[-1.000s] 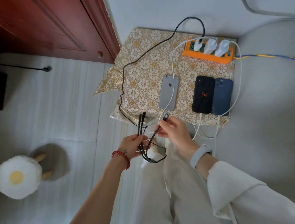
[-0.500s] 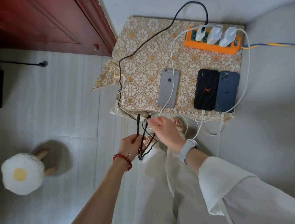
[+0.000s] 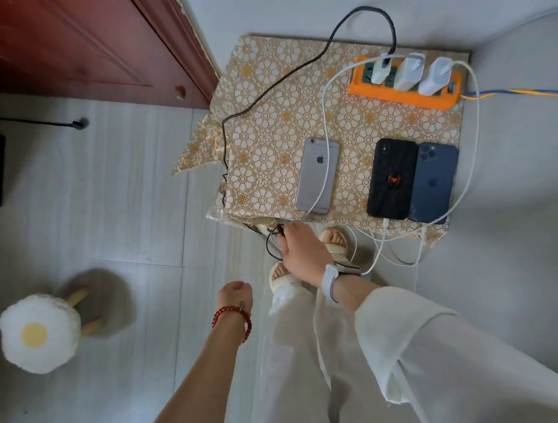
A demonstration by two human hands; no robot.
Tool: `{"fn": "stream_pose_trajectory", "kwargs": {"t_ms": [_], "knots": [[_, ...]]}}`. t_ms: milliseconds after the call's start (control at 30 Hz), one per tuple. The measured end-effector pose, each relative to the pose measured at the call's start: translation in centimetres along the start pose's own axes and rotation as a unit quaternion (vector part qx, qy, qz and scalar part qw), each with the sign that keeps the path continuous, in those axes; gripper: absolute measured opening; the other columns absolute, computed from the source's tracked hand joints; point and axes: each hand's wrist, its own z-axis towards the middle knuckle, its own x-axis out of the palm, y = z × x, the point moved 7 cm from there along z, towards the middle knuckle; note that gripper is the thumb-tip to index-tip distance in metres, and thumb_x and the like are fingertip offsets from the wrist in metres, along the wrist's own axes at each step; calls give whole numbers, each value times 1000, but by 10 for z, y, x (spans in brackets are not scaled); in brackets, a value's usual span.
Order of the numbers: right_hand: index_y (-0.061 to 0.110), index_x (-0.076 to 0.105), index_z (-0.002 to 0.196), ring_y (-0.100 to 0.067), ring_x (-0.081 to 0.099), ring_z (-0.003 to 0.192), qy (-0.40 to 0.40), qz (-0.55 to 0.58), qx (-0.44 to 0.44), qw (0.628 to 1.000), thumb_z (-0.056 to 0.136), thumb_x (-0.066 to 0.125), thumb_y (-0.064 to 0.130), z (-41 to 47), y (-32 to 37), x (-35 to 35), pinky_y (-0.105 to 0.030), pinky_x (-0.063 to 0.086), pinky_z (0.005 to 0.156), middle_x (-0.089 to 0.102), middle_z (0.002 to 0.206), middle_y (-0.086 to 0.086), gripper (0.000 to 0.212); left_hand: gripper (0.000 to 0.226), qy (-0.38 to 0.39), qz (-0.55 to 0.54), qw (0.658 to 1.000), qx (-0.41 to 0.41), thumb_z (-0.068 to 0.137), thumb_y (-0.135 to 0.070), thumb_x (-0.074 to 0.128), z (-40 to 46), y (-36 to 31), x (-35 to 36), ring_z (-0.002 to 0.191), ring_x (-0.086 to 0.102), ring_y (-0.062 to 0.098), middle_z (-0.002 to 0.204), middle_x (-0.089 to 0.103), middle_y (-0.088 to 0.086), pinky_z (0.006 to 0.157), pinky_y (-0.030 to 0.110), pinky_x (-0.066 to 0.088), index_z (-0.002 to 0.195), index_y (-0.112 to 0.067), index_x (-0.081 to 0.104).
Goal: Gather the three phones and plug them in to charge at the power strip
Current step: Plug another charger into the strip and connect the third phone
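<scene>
Since a moment ago, the left hand [image 3: 234,294] has let go of the black cable [image 3: 263,95] and dropped back toward the body, its fingers curled on nothing, a red bead bracelet [image 3: 232,318] on its wrist. Only the right hand [image 3: 302,251] now grips the cable's bundled ends, and it has reached lower, just under the near edge of the surface [image 3: 264,129]; a pale watch [image 3: 329,282] sits on that wrist. Two slippered feet show below the hand. Off to the left stands one fried-egg stool [image 3: 39,333] on the tiled floor. Three phones lie face down on the gold flower-patterned cloth: one silver phone [image 3: 316,175] to the left, then one black phone [image 3: 392,179] with a red spider mark and one blue phone [image 3: 434,182], these two touching side by side. White cables run to all three: one lies across the silver phone to its near end, two meet the near ends of the black and blue phones. At the far edge sits one orange power strip [image 3: 405,96] carrying three white chargers, and the black cable rises to the leftmost charger. Beyond stands a red-brown wooden door [image 3: 67,44].
</scene>
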Motion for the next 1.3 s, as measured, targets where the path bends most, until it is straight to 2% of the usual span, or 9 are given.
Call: {"fn": "stream_pose_trajectory", "kwargs": {"t_ms": [100, 300, 400, 500, 600, 767, 833, 1067, 1300], "knots": [[-3, 53, 108, -32, 46, 112, -85, -153, -71, 982, 94, 39, 16, 8, -7, -22, -43, 45, 90, 52, 117, -16, 27, 34, -14, 41, 998, 41, 86, -13, 45, 4, -20, -5, 111, 56, 32, 121, 59, 15, 99, 46, 45, 118, -7, 54], [-2, 56, 110, -36, 53, 107, -128, -191, 31, 973, 86, 49, 11, -1, -61, -46, -44, 50, 81, 54, 123, -18, 28, 31, -27, 69, 984, 159, 85, -16, 43, -8, -89, 13, 107, 58, 31, 116, 63, 12, 96, 46, 48, 112, -15, 57], [2, 65, 98, -30, 57, 112, -154, -261, -33, 952, 78, 64, 15, -11, -62, -53, -41, 51, 79, 56, 130, -12, 24, 29, -1, 66, 976, 209, 88, -14, 44, -17, -120, 38, 109, 57, 31, 119, 61, 10, 97, 46, 47, 114, -12, 56], [2, 66, 102, -28, 49, 127, -124, -310, -173, 927, 79, 64, 18, 1, -39, -48, -48, 42, 101, 54, 134, -14, 28, 30, 0, 38, 975, 221, 88, -10, 42, -18, -139, 52, 109, 57, 30, 119, 61, 12, 97, 45, 48, 114, -10, 56], [-1, 56, 116, -33, 44, 128, -57, -311, -170, 933, 92, 44, 16, 18, -33, -47, -47, 27, 111, 56, 129, -18, 32, 31, -11, 20, 979, 201, 87, -8, 40, -15, -142, 54, 99, 58, 27, 116, 61, 12, 94, 43, 49, 113, -11, 56], [1, 59, 95, -32, 59, 88, -88, -329, -43, 939, 85, 51, 9, 7, -76, -77, -39, 48, 76, 63, 94, -15, 15, 31, -3, 46, 977, 207, 87, -10, 42, -17, -141, 59, 107, 56, 28, 121, 60, 12, 98, 44, 47, 115, -10, 56], [1, 60, 91, -29, 60, 78, -115, -301, -11, 947, 86, 55, 13, 0, -95, -82, -37, 49, 63, 63, 88, -14, 14, 32, 11, 63, 974, 216, 88, -11, 42, -21, -145, 69, 111, 55, 30, 124, 58, 11, 99, 42, 46, 118, -10, 55], [-7, 49, 102, -37, 52, 97, -168, 116, 141, 969, 97, 33, 15, 10, -104, -82, -37, 38, 84, 50, 113, -23, 28, 39, 48, 127, 954, 266, 86, -7, 41, -26, -166, 108, 97, 55, 23, 123, 57, 13, 78, 26, 41, 124, -7, 51], [-7, 47, 100, -32, 41, 108, -104, 207, 94, 968, 96, 32, 8, 19, -96, -68, -40, 32, 102, 43, 113, -23, 21, 46, 71, 125, 971, 193, 81, -21, 50, -23, -166, 121, 112, 51, 29, 113, 58, 7, 102, 42, 39, 125, -9, 44]]}}
